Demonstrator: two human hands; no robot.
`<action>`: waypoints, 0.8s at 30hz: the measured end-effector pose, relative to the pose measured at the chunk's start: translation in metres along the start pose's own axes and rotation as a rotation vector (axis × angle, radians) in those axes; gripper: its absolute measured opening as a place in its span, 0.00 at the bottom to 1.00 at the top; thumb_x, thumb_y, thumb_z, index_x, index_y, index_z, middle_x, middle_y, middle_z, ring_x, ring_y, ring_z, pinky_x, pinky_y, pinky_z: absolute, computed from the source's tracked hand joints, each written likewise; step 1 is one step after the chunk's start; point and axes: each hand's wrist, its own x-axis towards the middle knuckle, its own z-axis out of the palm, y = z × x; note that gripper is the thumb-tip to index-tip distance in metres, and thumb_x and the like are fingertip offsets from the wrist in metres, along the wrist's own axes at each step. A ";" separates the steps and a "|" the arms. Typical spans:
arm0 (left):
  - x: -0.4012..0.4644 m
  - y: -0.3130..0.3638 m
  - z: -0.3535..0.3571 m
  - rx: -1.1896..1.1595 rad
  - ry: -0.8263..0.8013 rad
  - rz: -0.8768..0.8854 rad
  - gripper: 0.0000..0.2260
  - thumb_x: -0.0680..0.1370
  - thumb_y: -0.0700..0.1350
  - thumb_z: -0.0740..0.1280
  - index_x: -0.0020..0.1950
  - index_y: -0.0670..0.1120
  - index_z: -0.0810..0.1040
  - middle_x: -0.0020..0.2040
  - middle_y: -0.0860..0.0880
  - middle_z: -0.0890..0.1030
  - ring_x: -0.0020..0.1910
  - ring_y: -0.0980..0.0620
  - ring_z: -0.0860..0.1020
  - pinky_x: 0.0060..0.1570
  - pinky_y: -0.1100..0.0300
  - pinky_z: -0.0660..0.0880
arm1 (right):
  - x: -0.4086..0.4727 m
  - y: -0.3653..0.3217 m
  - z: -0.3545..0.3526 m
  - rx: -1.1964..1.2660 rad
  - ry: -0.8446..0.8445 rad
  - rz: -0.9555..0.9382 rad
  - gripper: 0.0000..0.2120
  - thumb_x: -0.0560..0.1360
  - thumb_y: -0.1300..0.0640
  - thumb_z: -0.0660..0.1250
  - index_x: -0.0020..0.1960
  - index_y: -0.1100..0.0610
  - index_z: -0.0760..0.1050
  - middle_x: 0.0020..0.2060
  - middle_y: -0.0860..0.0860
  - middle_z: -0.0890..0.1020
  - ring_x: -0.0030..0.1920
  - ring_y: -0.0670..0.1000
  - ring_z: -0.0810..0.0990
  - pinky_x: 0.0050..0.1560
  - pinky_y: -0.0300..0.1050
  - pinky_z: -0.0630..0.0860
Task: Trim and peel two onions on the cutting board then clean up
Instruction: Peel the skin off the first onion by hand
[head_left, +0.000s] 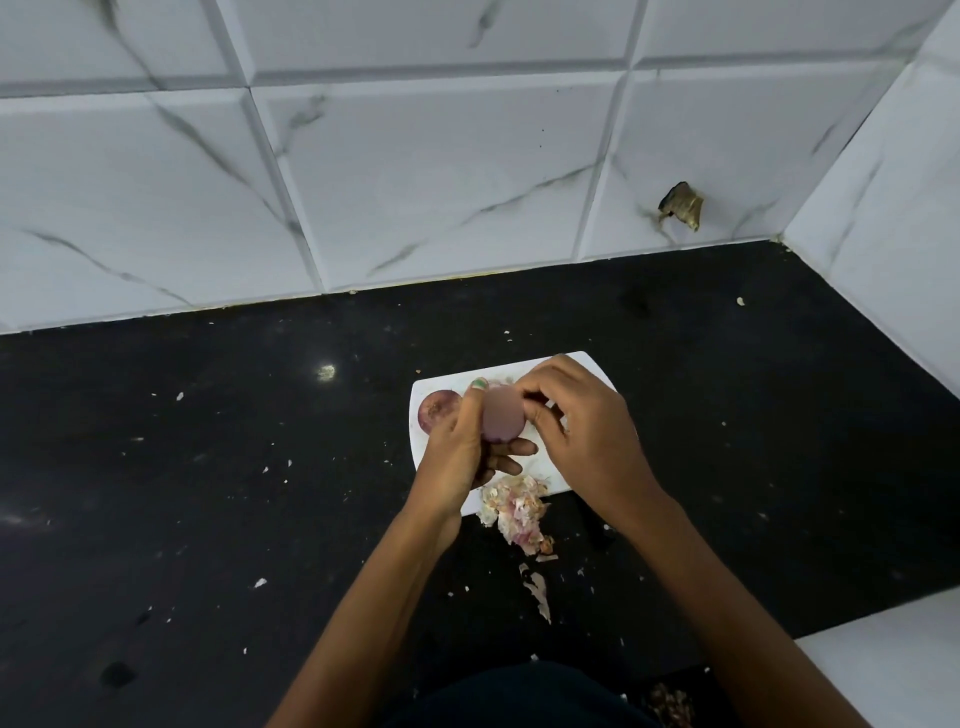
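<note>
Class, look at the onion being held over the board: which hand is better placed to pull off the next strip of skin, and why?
The right hand. Its fingertips already pinch at the edge of the held onion, while the left hand is wrapped round it as support.

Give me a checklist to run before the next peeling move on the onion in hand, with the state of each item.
1. Left hand grips the round purple onion above the board: ok.
2. Right hand fingers pinch at that onion's edge: ok; whether they hold a skin layer, cannot tell.
3. Second reddish onion rests on the white rectangular cutting board, left of the hands: ok.
4. Pale papery peel pile kept on the board: not ok, it spills onto the black speckled countertop.
5. Knife position: cannot tell, none clearly visible.
</note>
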 end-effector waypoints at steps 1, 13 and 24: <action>-0.001 0.001 0.000 0.000 0.003 0.003 0.21 0.83 0.59 0.52 0.50 0.46 0.78 0.36 0.46 0.85 0.29 0.54 0.78 0.34 0.62 0.66 | 0.000 -0.001 0.001 -0.054 -0.011 -0.010 0.12 0.74 0.54 0.57 0.45 0.58 0.77 0.41 0.49 0.77 0.41 0.39 0.69 0.39 0.27 0.67; -0.004 0.003 0.002 0.020 0.006 0.075 0.18 0.84 0.52 0.55 0.41 0.47 0.77 0.28 0.52 0.81 0.25 0.60 0.77 0.28 0.69 0.69 | -0.006 0.003 0.009 -0.134 -0.165 0.048 0.13 0.72 0.52 0.48 0.48 0.55 0.68 0.45 0.48 0.69 0.45 0.45 0.66 0.37 0.36 0.67; 0.005 0.006 0.006 -0.164 0.131 0.007 0.20 0.82 0.56 0.58 0.48 0.40 0.78 0.38 0.42 0.77 0.36 0.49 0.77 0.40 0.57 0.72 | -0.021 -0.016 0.021 0.163 -0.040 0.028 0.04 0.77 0.58 0.55 0.47 0.56 0.68 0.44 0.46 0.71 0.45 0.45 0.71 0.43 0.41 0.72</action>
